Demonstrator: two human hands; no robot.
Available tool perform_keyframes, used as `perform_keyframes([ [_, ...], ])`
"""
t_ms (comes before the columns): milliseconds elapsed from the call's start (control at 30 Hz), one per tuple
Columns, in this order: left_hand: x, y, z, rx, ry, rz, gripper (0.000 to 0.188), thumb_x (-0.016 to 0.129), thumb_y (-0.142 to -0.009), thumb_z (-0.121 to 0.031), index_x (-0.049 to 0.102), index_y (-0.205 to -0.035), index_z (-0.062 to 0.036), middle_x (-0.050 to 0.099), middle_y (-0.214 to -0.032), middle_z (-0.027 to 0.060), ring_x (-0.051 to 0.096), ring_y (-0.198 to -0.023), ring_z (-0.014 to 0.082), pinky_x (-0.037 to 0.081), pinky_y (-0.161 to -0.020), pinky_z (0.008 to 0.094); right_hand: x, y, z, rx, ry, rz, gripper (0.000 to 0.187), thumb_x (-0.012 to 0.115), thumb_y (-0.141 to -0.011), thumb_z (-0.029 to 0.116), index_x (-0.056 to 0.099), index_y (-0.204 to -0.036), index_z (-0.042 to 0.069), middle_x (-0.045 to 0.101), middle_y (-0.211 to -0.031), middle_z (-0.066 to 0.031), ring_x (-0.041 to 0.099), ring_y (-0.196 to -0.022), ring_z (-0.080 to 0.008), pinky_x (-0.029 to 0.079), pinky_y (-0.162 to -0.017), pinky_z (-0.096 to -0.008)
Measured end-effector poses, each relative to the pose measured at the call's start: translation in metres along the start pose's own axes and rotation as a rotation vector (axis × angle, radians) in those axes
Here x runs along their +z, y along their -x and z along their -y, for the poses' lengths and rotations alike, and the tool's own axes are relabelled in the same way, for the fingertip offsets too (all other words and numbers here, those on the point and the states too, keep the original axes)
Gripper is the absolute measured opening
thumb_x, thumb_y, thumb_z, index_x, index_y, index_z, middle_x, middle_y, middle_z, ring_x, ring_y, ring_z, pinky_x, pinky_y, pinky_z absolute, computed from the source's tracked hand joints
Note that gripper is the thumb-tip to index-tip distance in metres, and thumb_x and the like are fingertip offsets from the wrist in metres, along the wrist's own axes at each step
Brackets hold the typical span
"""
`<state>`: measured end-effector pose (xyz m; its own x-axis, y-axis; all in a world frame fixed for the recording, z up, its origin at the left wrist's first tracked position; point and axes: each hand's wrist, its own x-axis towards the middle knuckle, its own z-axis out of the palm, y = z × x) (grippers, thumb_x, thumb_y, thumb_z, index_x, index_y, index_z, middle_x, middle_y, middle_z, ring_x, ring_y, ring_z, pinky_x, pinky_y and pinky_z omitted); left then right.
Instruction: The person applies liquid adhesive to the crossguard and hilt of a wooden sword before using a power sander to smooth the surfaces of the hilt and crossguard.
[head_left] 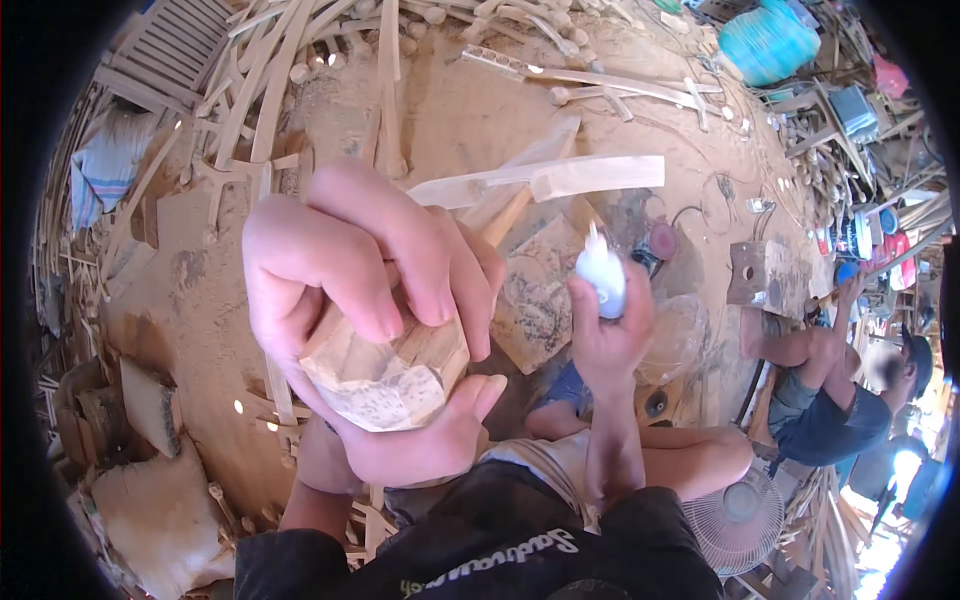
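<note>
Your left hand (335,255) is clamped on a wood block (385,375) left of centre; your right hand (613,345) clasps a white bottle (602,276) right of centre.

The fisheye sits at head height, looking down, hands (335,245) close beneath it, dusty floor (435,105) farther below.

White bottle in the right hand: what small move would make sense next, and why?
Probably bring the white bottle's nozzle toward the wooden block: the right hand holds the bottle apart from the block, its narrow tip pointing away from the body, while the left hand grips the block with a faceted face toward the camera.
</note>
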<state>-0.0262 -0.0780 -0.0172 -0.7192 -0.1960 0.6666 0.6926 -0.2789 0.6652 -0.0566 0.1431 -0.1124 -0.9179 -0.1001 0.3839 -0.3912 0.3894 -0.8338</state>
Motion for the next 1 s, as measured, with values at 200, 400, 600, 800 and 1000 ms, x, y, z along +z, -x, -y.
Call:
perform_keyframes([
  [200,0.009,0.000,0.000,0.004,-0.030,-0.019,0.062,0.084,-0.067,0.002,0.040,-0.107,-0.0153,0.051,-0.104,0.0034,0.059,-0.065,0.0170,0.047,-0.066,0.0382,0.004,-0.028,0.037,-0.012,0.034,-0.006,0.021,0.088,-0.089,0.011,0.075,-0.100,-0.002,0.069,-0.077,0.0000,0.058,-0.067,-0.0041,0.046,-0.060,-0.0217],
  [400,0.009,-0.001,0.004,0.017,-0.030,-0.017,0.063,0.087,-0.069,0.001,0.040,-0.108,-0.0154,0.051,-0.104,0.0029,0.059,-0.066,0.0164,0.047,-0.065,0.0373,0.008,-0.033,0.037,-0.004,-0.003,-0.048,0.021,0.089,-0.088,0.010,0.076,-0.100,-0.002,0.070,-0.079,0.0005,0.058,-0.070,-0.0036,0.044,-0.060,-0.0212],
  [600,0.009,-0.001,0.003,0.015,-0.032,-0.018,0.063,0.087,-0.070,0.000,0.040,-0.109,-0.0156,0.050,-0.104,0.0026,0.059,-0.066,0.0160,0.047,-0.065,0.0373,0.005,-0.040,0.042,-0.063,0.026,-0.030,0.023,0.090,-0.085,0.010,0.077,-0.100,-0.002,0.074,-0.079,-0.0045,0.062,-0.068,-0.0060,0.048,-0.060,-0.0238],
  [800,0.010,0.000,0.002,0.006,-0.046,-0.030,0.063,0.087,-0.070,0.000,0.039,-0.108,-0.0156,0.050,-0.104,0.0027,0.059,-0.067,0.0159,0.047,-0.066,0.0376,0.005,-0.041,0.044,-0.070,0.041,-0.030,0.023,0.090,-0.085,0.011,0.078,-0.099,-0.002,0.075,-0.077,-0.0060,0.063,-0.065,-0.0061,0.049,-0.058,-0.0243],
  [1000,0.009,-0.001,-0.001,-0.010,-0.063,-0.011,0.063,0.086,-0.070,0.001,0.039,-0.108,-0.0153,0.049,-0.104,0.0033,0.058,-0.067,0.0161,0.048,-0.067,0.0380,0.004,-0.039,0.048,0.030,-0.006,-0.038,0.020,0.088,-0.088,0.010,0.077,-0.098,-0.002,0.068,-0.079,0.0015,0.056,-0.070,-0.0047,0.043,-0.060,-0.0228],
])
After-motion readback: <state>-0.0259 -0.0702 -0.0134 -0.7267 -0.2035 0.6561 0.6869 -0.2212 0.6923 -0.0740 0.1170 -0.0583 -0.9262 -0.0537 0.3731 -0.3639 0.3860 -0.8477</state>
